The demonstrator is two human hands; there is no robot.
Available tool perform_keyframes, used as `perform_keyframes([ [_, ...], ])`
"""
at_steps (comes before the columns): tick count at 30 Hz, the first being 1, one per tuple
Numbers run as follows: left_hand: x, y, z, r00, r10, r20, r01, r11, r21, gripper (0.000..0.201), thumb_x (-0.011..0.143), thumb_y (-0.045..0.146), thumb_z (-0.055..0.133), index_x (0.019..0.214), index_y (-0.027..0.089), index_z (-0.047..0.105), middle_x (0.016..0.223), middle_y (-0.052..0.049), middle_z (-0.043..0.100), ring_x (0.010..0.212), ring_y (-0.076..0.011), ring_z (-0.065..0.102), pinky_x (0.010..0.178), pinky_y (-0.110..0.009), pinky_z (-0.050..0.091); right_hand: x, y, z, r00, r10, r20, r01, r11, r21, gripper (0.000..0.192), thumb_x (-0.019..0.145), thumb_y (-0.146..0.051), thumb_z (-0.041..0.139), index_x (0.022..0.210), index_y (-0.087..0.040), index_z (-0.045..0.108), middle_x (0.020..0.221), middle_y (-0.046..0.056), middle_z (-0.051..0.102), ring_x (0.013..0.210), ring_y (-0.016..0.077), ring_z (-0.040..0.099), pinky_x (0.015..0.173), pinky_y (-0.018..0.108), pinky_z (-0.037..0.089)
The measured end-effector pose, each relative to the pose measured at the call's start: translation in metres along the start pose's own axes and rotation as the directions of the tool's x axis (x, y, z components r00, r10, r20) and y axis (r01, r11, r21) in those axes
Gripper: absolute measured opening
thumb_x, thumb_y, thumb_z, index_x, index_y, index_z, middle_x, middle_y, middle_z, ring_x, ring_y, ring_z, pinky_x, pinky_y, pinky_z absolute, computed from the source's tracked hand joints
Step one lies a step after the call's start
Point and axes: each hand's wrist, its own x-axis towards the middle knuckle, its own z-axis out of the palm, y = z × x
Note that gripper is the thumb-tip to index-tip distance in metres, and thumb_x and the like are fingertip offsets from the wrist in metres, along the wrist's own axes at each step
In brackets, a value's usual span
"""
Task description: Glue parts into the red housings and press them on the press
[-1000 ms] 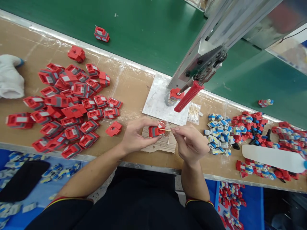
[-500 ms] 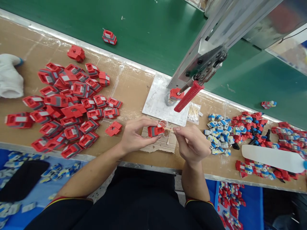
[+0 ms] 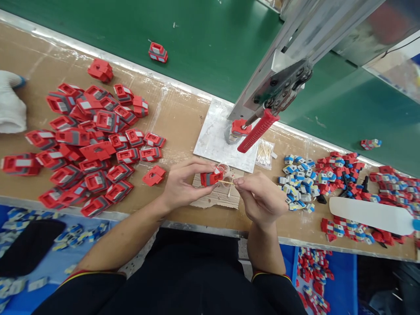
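Between the thumb and fingers of my left hand point(image 3: 183, 183) is a red and grey toy vehicle body point(image 3: 210, 176). My right hand point(image 3: 262, 197) pinches a thin cotton swab point(image 3: 228, 182), its far end at the right side of the toy body. Just behind the toy stands a small clear round cup point(image 3: 224, 169), partly covered by it. A second swab point(image 3: 229, 191) lies on a piece of cardboard point(image 3: 213, 201) below my hands. Behind them, another red toy body point(image 3: 240, 127) sits under the press on a metal plate point(image 3: 210, 140).
A lever press with a red handle point(image 3: 258, 131) rises behind my hands. Bagged cotton swabs point(image 3: 264, 153) lie beside its plate. Red toy bodies point(image 3: 98, 151) are heaped left; blue-white parts point(image 3: 298, 179) and a white bottle point(image 3: 370, 214) lie right. A green conveyor point(image 3: 203, 48) runs behind.
The toy body has turned and tilted in my left hand. The swab has shifted slightly downward with my right hand. On the conveyor, the toys have moved a little to the right.
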Motion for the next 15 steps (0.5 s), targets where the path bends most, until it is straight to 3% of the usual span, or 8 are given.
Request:
perform_keyframes([
  [12,0.0,0.002,0.0,1.0,0.001,0.005,-0.001,1.0,-0.007,0.035,0.078,0.013,0.089,0.11,0.022,0.078,0.102,-0.008,0.082,0.092,-0.0196,0.08,0.083,-0.03,0.066,-0.001,0.001,-0.001,1.0,0.006,0.01,-0.006,1.0,-0.016,0.029,0.09,0.0,0.072,0.107,-0.023,0.076,0.083,0.003,0.082,0.069,0.0175,0.077,0.059,0.03,0.06],
  [15,-0.001,0.002,-0.001,1.0,-0.004,0.003,0.004,1.0,0.009,0.033,0.078,0.015,0.09,0.108,0.021,0.079,0.099,-0.007,0.082,0.089,-0.0188,0.08,0.081,-0.029,0.066,-0.005,0.006,-0.01,0.997,0.047,-0.058,-0.046,0.999,0.02,0.031,0.092,-0.003,0.071,0.111,-0.027,0.077,0.082,0.001,0.081,0.068,0.0179,0.075,0.058,0.032,0.059],
])
